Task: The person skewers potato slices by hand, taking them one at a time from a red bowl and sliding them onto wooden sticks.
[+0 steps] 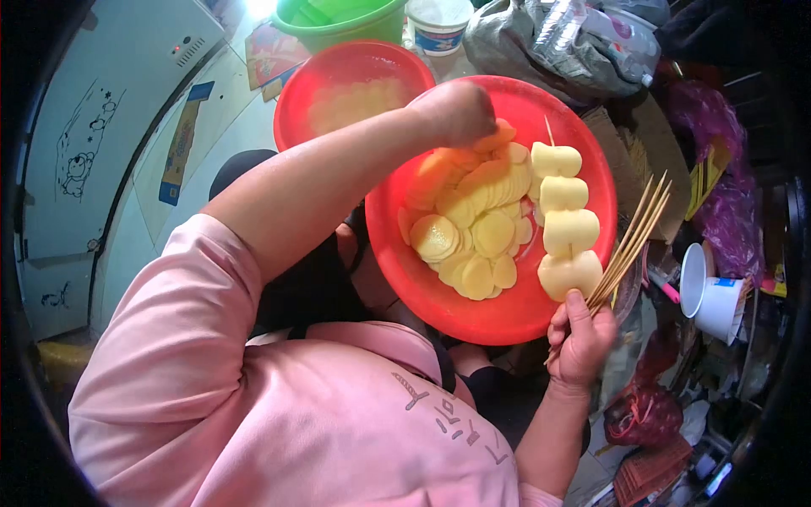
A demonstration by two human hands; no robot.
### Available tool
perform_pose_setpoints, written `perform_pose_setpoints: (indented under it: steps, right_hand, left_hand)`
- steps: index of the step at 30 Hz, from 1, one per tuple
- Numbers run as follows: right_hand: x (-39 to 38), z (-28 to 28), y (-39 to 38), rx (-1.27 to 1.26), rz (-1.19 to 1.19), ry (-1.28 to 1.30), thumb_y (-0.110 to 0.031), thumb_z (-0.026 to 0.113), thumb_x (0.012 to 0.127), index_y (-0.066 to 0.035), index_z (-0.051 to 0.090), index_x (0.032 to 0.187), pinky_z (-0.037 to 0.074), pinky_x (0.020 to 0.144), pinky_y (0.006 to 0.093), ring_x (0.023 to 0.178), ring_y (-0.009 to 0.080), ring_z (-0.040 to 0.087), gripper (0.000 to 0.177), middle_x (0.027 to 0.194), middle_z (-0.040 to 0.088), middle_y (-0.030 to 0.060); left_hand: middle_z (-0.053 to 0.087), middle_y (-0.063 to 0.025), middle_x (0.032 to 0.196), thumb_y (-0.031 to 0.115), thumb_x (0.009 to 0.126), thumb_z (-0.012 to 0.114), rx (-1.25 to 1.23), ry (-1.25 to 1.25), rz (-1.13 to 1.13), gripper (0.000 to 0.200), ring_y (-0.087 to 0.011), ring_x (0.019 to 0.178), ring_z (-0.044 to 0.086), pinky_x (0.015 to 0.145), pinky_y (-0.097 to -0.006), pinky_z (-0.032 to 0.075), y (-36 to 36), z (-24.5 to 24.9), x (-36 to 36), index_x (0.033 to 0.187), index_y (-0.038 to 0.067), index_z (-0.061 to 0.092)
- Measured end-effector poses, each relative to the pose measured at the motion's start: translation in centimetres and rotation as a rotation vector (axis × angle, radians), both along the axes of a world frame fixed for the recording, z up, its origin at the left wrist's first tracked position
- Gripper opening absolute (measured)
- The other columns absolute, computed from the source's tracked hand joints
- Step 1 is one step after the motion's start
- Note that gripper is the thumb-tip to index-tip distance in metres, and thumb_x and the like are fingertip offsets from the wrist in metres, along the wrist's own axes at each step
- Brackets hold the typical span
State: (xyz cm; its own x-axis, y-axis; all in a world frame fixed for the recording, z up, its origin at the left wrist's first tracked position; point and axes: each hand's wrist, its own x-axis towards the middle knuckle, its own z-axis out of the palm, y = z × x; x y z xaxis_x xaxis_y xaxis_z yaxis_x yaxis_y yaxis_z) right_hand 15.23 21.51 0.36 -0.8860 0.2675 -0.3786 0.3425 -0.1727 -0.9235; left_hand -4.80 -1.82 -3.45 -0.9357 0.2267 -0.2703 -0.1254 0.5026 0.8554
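Note:
My left hand (460, 114), its fingers curled, is over the far part of a large red basin (481, 328), beside the thin yellow slices (481, 190). Its fingertips are mostly hidden, and what they hold cannot be made out. My right hand (583, 338) is closed around a bundle of thin wooden skewers (629, 253) at the basin's near right edge. Its thumb presses at the lower end of a loaded skewer (571, 232), which carries several folded pale yellow slices and lies over the basin's right side, its bare tip pointing away.
Behind on the left stands a smaller red basin (291, 110) with slices in liquid. A green tub (355, 29), a white bucket (439, 29) and a grey bag (515, 51) are at the back. White bowls (718, 308) and a red net bag (646, 414) lie right.

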Motion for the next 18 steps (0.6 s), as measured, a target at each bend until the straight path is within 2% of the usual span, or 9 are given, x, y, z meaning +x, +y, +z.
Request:
perform_pose_setpoints:
  steps: [2,3,4,6,18]
  right_hand:
    - [0.1,0.0,0.0,0.012,0.033,0.002,-0.010,0.059,0.087,-0.003,0.056,0.091,0.032,0.037,0.0171,0.041,0.0046,0.039,0.009,0.058,0.053,0.0006]
    - [0.2,-0.1,0.0,0.012,0.031,0.003,-0.010,0.059,0.087,-0.003,0.056,0.091,0.032,0.037,0.0171,0.041,0.0046,0.039,0.009,0.058,0.053,0.0006]
    - [0.2,-0.1,0.0,0.012,0.039,0.002,-0.010,0.059,0.087,-0.003,0.056,0.091,0.032,0.037,0.0171,0.041,0.0046,0.039,0.009,0.058,0.053,0.0006]
    - [0.2,-0.1,0.0,0.010,0.048,0.002,-0.010,0.060,0.086,-0.003,0.056,0.091,0.032,0.037,0.0172,0.041,0.0046,0.040,0.009,0.058,0.053,0.0007]
    - [0.4,0.3,-0.1,0.014,0.058,0.000,-0.010,0.060,0.086,-0.002,0.057,0.090,0.033,0.038,0.0178,0.041,0.0049,0.041,0.010,0.057,0.053,0.0013]
  left_hand:
    - [0.067,-0.0134,0.085,0.040,0.079,0.061,-0.770,0.253,-0.484,0.039,-0.0271,0.071,0.066,0.068,-0.0386,0.053,0.7,-1.5,0.2,0.084,0.003,0.068]
    - [0.067,-0.0146,0.087,0.048,0.073,0.063,-0.726,0.202,-0.482,0.045,-0.0323,0.075,0.065,0.073,-0.0420,0.051,0.8,-1.2,1.4,0.078,0.004,0.069]
    - [0.067,-0.0137,0.087,0.047,0.070,0.066,-0.702,0.107,-0.446,0.044,-0.0305,0.081,0.065,0.073,-0.0410,0.052,1.0,-0.8,2.6,0.081,0.004,0.069]
    - [0.067,-0.0141,0.089,0.046,0.068,0.068,-0.797,0.105,-0.470,0.044,-0.0294,0.086,0.065,0.074,-0.0409,0.053,1.6,-1.9,3.5,0.084,0.005,0.069]
    - [0.066,-0.0139,0.096,0.031,0.069,0.066,-0.792,0.069,-0.432,0.039,-0.0298,0.089,0.065,0.077,-0.0414,0.053,2.2,-2.1,4.0,0.098,0.005,0.063]
